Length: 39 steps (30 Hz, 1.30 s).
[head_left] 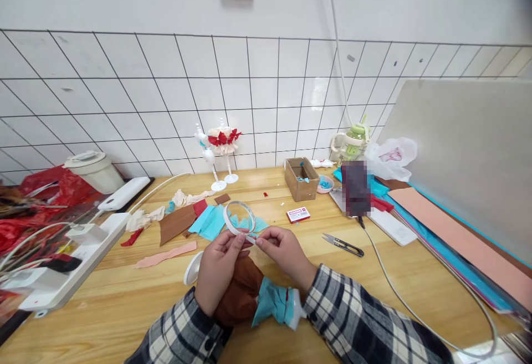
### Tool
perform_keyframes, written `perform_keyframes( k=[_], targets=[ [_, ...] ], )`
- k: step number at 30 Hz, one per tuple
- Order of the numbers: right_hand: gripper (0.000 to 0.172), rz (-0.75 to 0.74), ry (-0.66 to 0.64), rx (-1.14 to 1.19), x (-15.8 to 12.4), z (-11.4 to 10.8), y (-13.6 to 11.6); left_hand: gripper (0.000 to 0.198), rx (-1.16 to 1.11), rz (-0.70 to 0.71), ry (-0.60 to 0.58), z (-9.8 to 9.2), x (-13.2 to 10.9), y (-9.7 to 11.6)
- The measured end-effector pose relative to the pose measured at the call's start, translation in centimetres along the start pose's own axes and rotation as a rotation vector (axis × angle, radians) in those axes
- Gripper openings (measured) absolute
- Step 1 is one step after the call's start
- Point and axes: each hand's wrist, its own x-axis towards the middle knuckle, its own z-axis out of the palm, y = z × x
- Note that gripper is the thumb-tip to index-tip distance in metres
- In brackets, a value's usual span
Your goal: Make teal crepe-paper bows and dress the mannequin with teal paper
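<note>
Near the middle of the wooden table, my left hand [220, 267] pinches the lower side of a white tape roll [230, 221], which stands upright on its edge. My right hand [285, 250] has its thumb and finger closed on the tape's free end, close to the left fingertips. Below both hands lies a form dressed in brown cloth [241, 292] and blue crepe paper [272, 304], with a white end by the right cuff. Part of a white round base [192, 268] shows beside my left wrist.
Paper scraps [178, 224] lie left of centre, with two small dress stands [224, 150] behind. A cardboard box [302, 184], a staple box [298, 215], snips [344, 245] and a cabled phone [356, 189] are to the right. A power strip [77, 264] is at left.
</note>
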Motion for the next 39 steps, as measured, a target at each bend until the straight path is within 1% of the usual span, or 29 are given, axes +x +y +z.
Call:
perform_keyframes(
  k=[2, 4, 6, 8, 10, 11, 12, 13, 14, 15, 16, 17, 18, 19, 20, 21, 22, 24, 26, 28, 29, 31, 33, 34, 36, 37, 39],
  targets=[
    [0.029, 0.122, -0.038, 0.122, 0.2, -0.1, 0.2, 0.034, -0.097, 0.001, -0.04, 0.2, 0.0, 0.0],
    [0.033, 0.174, -0.071, 0.187, 0.3, -0.1, 0.3, 0.034, -0.131, 0.029, -0.03, 0.4, 0.0, 0.0],
    [0.035, 0.169, -0.097, 0.204, 0.1, 0.0, 0.2, 0.03, -0.148, 0.046, 0.021, 0.5, 0.0, -0.1],
    [0.036, 0.161, -0.148, 0.193, 0.0, 0.0, -0.2, 0.03, -0.194, 0.03, 0.077, 0.5, 0.0, -0.1],
    [0.039, 0.157, -0.211, 0.146, 0.0, -0.7, -0.7, 0.033, -0.275, 0.003, 0.148, 0.4, 0.2, 0.0],
    [0.041, 0.146, -0.226, 0.095, 0.1, -1.4, -1.0, 0.035, -0.32, -0.002, 0.185, 0.4, 0.3, 0.1],
    [0.043, 0.129, -0.212, 0.029, 0.2, -2.4, -1.2, 0.036, -0.365, 0.003, 0.218, 0.2, 0.4, 0.2],
    [0.042, 0.098, -0.155, -0.035, 0.4, -3.6, -1.5, 0.036, -0.404, 0.014, 0.245, 0.0, 0.5, 0.4],
    [0.041, 0.062, -0.065, -0.153, 0.5, -5.0, -1.6, 0.035, -0.436, 0.027, 0.262, -0.2, 0.6, 0.6],
    [0.038, 0.019, 0.023, -0.332, 0.5, -6.5, -1.6, 0.034, -0.46, 0.034, 0.265, -0.5, 0.7, 0.9],
    [0.033, -0.023, 0.12, -0.562, 0.5, -8.1, -1.6, 0.034, -0.479, 0.035, 0.259, -0.7, 0.8, 1.1],
    [0.03, 0.001, 0.174, -0.809, 0.4, -9.8, -1.4, 0.034, -0.495, 0.03, 0.248, -0.9, 0.9, 1.3],
    [0.03, 0.077, 0.211, -1.019, 0.1, -11.3, -1.1, 0.034, -0.509, 0.023, 0.236, -1.1, 1.0, 1.4],
    [0.036, 0.196, 0.213, -1.169, -0.2, -12.7, -0.8, 0.035, -0.519, 0.016, 0.225, -1.3, 1.1, 1.4],
    [0.047, 0.316, 0.201, -1.27, -0.5, -13.9, -0.4, 0.037, -0.525, 0.01, 0.214, -1.4, 1.1, 1.5],
    [0.053, 0.415, 0.17, -1.337, -0.9, -14.8, -0.1, 0.038, -0.528, 0.005, 0.205, -1.4, 1.1, 1.4],
    [0.053, 0.473, 0.123, -1.378, -1.3, -15.5, 0.3, 0.039, -0.528, 0.002, 0.198, -1.4, 1.1, 1.3],
    [0.041, 0.517, 0.054, -1.406, -1.8, -16.2, 0.7, 0.041, -0.523, -0.002, 0.19, -1.3, 1.2, 1.1],
    [0.024, 0.502, 0.012, -1.396, -2.1, -16.2, 0.8, 0.042, -0.521, -0.003, 0.186, -1.2, 1.2, 0.9],
    [0.013, 0.478, -0.01, -1.379, -2.0, -15.8, 0.3, 0.043, -0.521, -0.01, 0.188, -1.1, 1.2, 0.8],
    [0.011, 0.453, -0.014, -1.366, -1.8, -15.4, -0.1, 0.044, -0.522, -0.017, 0.186, -1.1, 1.2, 0.8],
    [0.012, 0.349, 0.017, -1.296, -1.2, -14.2, -1.3, 0.044, -0.53, -0.032, 0.182, -1.1, 1.2, 0.8],
    [0.015, 0.146, 0.097, -1.1, -0.4, -12.2, -2.6, 0.045, -0.538, -0.042, 0.178, -1.0, 1.2, 0.9],
    [0.014, 0.064, 0.098, -0.969, 0.0, -10.9, -3.2, 0.045, -0.541, -0.046, 0.178, -0.9, 1.1, 0.9],
    [0.014, -0.061, 0.065, -0.758, 0.8, -7.8, -3.9, 0.045, -0.541, -0.049, 0.18, -0.9, 1.0, 0.9],
    [0.014, -0.117, 0.097, -0.665, 1.1, -6.2, -3.9, 0.046, -0.538, -0.049, 0.183, -0.8, 0.9, 0.9],
    [0.014, -0.172, 0.056, -0.538, 1.4, -3.0, -3.3, 0.046, -0.526, -0.053, 0.188, -0.7, 0.8, 0.7]
  ],
)
